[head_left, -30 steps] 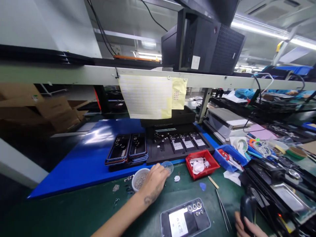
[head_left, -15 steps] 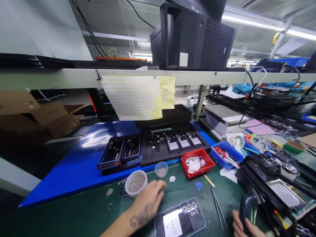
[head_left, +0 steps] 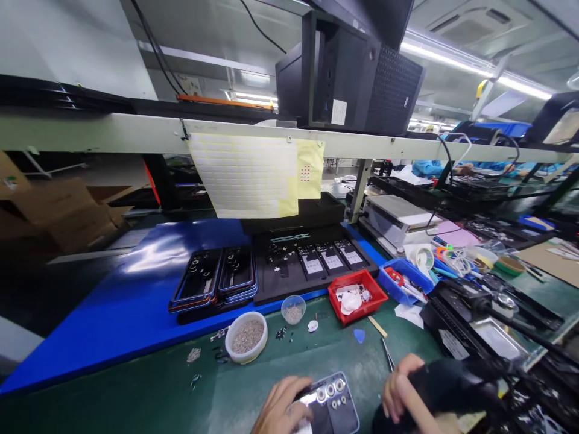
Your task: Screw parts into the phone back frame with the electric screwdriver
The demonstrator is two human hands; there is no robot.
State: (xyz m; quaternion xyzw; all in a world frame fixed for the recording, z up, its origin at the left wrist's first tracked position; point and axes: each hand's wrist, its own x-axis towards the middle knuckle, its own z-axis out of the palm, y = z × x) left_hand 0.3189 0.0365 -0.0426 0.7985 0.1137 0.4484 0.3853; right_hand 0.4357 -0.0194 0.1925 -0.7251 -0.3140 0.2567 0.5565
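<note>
A phone [head_left: 332, 402] lies back-up on the green mat at the bottom edge, its camera rings showing. My left hand [head_left: 281, 408] rests on the phone's left side with fingers curled over it. My right hand [head_left: 400, 392] grips a black handheld electric screwdriver [head_left: 452, 386] just right of the phone. A white bowl of small screws [head_left: 246, 336] and a small clear cup of screws [head_left: 293, 310] stand on the mat beyond my left hand.
A red tray [head_left: 357, 295] and a blue tray [head_left: 404, 280] sit mid-bench, tweezers [head_left: 388, 354] beside them. Stacked phones [head_left: 212, 280] and a black fixture tray [head_left: 312, 265] lie on the blue mat. Black equipment [head_left: 479, 319] crowds the right. A shelf with a computer [head_left: 348, 72] hangs overhead.
My left hand drew back from the clear cup to the phone's left side. My right hand brought the black tool in from the lower right toward the phone. The view dipped lower.
</note>
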